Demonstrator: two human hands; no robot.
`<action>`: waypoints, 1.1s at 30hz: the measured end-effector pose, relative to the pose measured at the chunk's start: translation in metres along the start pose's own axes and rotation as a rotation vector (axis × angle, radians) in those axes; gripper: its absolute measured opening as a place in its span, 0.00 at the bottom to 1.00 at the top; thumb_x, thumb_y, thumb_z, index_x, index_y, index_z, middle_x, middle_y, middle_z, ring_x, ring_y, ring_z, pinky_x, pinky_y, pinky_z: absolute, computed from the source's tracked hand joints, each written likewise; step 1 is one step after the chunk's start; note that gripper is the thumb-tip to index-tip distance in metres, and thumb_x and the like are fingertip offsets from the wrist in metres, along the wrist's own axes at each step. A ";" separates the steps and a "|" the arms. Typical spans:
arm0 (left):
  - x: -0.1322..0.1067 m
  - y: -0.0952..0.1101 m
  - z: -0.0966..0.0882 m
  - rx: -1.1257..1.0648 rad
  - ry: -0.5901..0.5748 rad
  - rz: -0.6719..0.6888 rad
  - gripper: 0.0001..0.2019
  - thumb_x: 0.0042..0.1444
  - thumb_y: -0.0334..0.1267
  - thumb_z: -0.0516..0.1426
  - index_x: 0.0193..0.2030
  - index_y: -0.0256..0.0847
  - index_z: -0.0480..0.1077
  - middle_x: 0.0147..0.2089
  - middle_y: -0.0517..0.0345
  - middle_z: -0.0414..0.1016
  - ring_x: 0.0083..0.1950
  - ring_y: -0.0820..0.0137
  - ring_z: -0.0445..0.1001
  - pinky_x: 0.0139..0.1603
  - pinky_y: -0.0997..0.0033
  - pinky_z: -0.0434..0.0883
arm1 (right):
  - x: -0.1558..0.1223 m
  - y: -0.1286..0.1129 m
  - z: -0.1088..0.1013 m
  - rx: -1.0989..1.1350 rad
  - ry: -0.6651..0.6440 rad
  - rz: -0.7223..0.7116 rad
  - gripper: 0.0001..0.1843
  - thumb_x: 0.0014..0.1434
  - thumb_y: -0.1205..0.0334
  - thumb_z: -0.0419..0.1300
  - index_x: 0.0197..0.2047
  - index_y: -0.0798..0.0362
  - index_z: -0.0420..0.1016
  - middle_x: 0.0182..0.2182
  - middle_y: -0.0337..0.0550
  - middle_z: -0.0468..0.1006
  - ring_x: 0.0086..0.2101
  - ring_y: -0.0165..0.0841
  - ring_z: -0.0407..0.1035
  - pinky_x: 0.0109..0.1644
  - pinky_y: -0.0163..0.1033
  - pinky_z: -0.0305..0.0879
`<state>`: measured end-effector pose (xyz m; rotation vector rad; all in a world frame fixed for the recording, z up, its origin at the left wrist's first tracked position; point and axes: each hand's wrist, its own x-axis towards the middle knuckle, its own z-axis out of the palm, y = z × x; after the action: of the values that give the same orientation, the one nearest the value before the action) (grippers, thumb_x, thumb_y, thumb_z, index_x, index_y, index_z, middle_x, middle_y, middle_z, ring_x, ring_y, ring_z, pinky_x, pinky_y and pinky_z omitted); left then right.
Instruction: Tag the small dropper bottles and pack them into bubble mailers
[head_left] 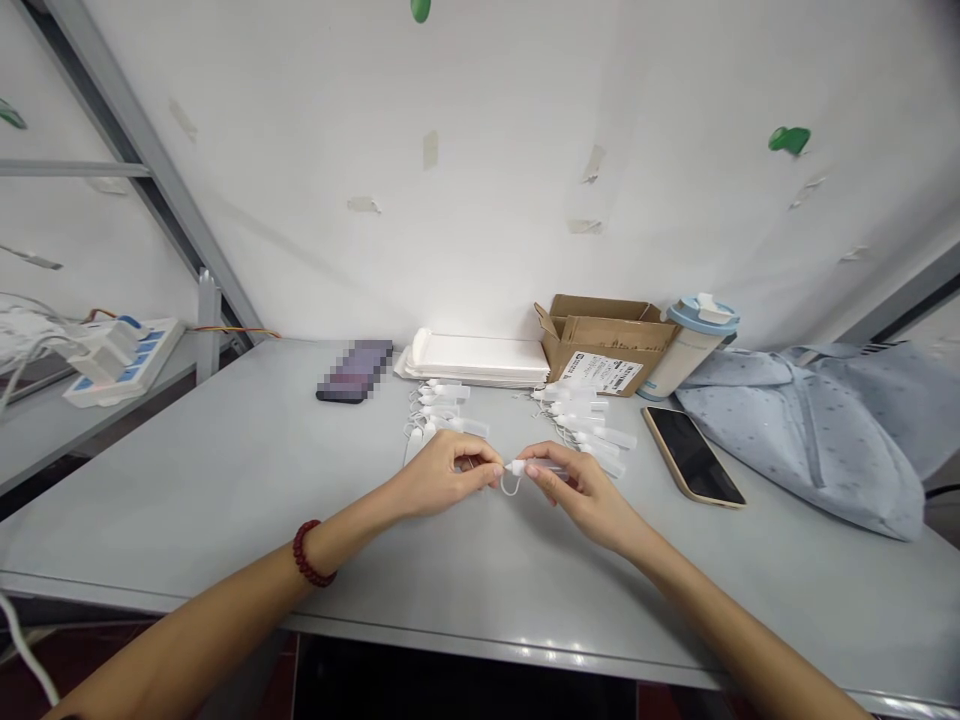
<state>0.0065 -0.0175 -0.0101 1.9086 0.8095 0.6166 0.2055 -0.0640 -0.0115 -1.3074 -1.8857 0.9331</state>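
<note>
My left hand [442, 472] and my right hand [577, 488] meet over the middle of the grey table [225, 500]. Both pinch one small white capped piece with a thin cord loop [514, 474] between their fingertips. The right hand's fingers also wrap a clear little tube behind the cap. Just beyond the left hand lies a row of similar white pieces [442, 405]. A second row of them [589, 425] lies beyond the right hand. A red bead bracelet [309, 553] circles my left wrist.
A stack of white trays [480, 358] and an open cardboard box [604, 340] stand at the back, with a blue-lidded cup [694, 345] beside the box. A dark phone [356, 372], another phone [691, 455], a pale blue bag [817, 430] and a power strip [124, 355] lie around.
</note>
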 end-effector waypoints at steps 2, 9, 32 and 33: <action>0.000 0.000 0.000 -0.011 -0.015 -0.002 0.09 0.54 0.37 0.54 0.31 0.36 0.74 0.30 0.57 0.75 0.32 0.73 0.71 0.34 0.75 0.67 | 0.000 0.000 -0.001 -0.006 -0.002 -0.001 0.17 0.60 0.49 0.50 0.38 0.53 0.72 0.22 0.36 0.65 0.21 0.25 0.55 0.23 0.31 0.52; 0.003 0.003 -0.005 0.084 0.004 0.015 0.09 0.54 0.38 0.54 0.31 0.37 0.74 0.29 0.58 0.75 0.31 0.74 0.69 0.32 0.77 0.64 | 0.002 -0.001 -0.007 -0.059 0.004 -0.003 0.16 0.60 0.50 0.51 0.41 0.52 0.71 0.23 0.37 0.68 0.22 0.26 0.58 0.24 0.32 0.55; 0.013 -0.025 -0.043 0.926 0.302 -0.229 0.14 0.54 0.39 0.48 0.18 0.41 0.59 0.20 0.54 0.67 0.22 0.67 0.64 0.23 0.70 0.48 | 0.024 0.071 -0.036 -1.096 0.215 -0.081 0.17 0.59 0.68 0.48 0.51 0.55 0.66 0.53 0.54 0.67 0.51 0.47 0.60 0.46 0.50 0.63; 0.013 -0.025 -0.043 0.918 0.297 -0.234 0.14 0.53 0.39 0.48 0.18 0.41 0.59 0.20 0.54 0.67 0.22 0.67 0.64 0.23 0.70 0.48 | 0.024 0.071 -0.036 -1.108 0.226 -0.080 0.17 0.59 0.68 0.48 0.51 0.55 0.66 0.53 0.55 0.67 0.50 0.47 0.60 0.46 0.50 0.63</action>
<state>-0.0218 0.0251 -0.0128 2.4917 1.6908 0.4067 0.2623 -0.0166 -0.0488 -1.7788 -2.2949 -0.4214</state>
